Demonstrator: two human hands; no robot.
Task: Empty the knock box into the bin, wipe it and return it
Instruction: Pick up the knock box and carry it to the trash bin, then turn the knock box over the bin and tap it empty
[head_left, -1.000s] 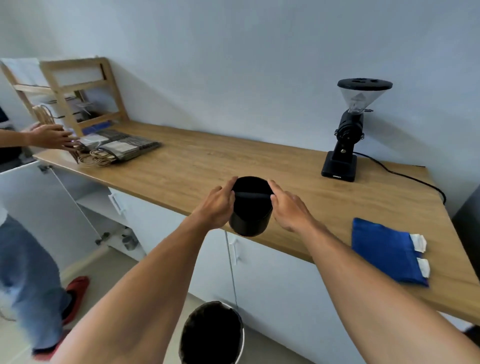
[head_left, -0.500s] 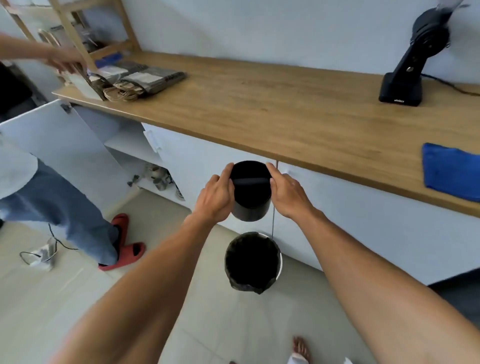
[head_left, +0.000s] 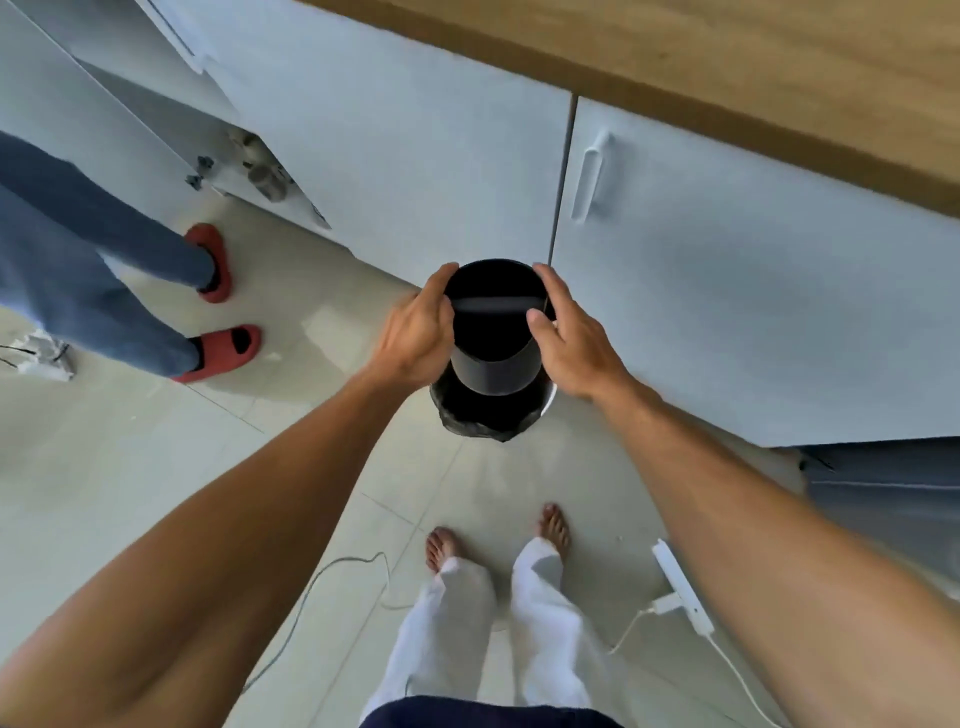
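Both arms are extending forward; left hand (head_left: 415, 332) and right hand (head_left: 574, 338) fingers are clasping the upright knock box (head_left: 493, 332), bin (head_left: 491, 415) directly beneath them

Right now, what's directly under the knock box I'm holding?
The bin, lined with a dark bag, sits on the floor below the knock box. The box covers most of its opening, so its contents can't be seen.
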